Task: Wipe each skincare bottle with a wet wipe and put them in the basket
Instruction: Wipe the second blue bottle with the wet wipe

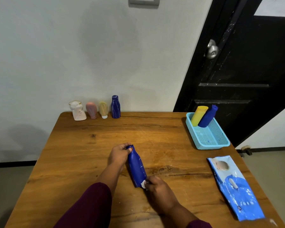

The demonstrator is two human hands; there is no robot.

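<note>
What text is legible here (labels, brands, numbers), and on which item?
No text can be read in this frame.
Wet wipe pack: white print towards its near end, too blurred to read.
Nearer blue bottle: white marks, no legible letters.
Far blue bottle: white streaks only, unreadable.
White bottle: faint print, too small to read.

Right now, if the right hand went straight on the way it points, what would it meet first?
The held blue bottle, at its base: the right hand seemingly presses a wipe against it.
</note>
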